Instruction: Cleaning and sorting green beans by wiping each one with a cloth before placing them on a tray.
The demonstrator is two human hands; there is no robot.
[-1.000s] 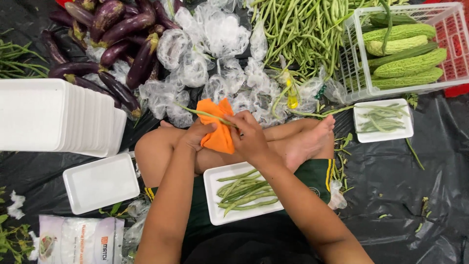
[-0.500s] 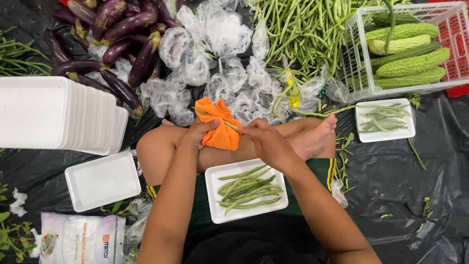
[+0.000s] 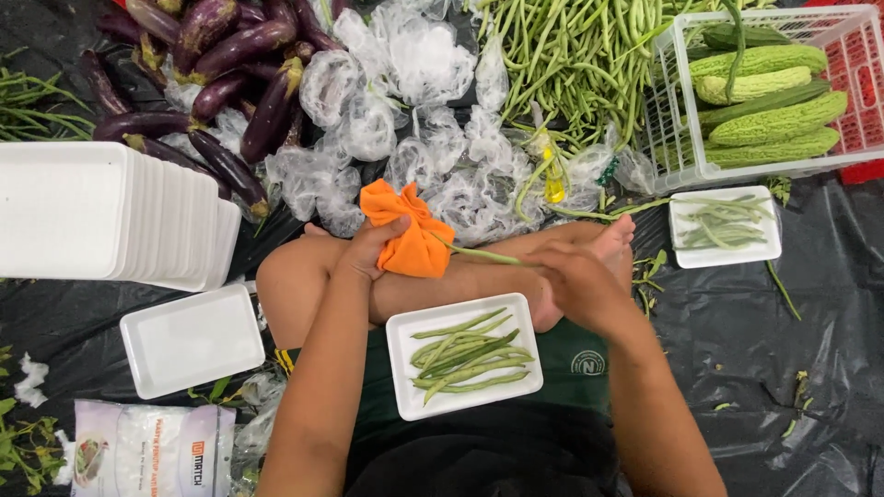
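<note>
Wiping a bean over the tray
Left hand (image 3: 373,250) grips the cloth (image 3: 412,235); right hand (image 3: 566,276) pinches the bean (image 3: 474,251): draw it steadily over the tray (image 3: 401,329)

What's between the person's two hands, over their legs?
In the head view, a single green bean spans the gap from the orange cloth under the left hand to the right hand.

Right hand's (image 3: 575,281) fingertips hidden

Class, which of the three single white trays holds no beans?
The tray beside the left knee, below the tray stack: bare, unlike the lap tray and right-side tray.
</note>
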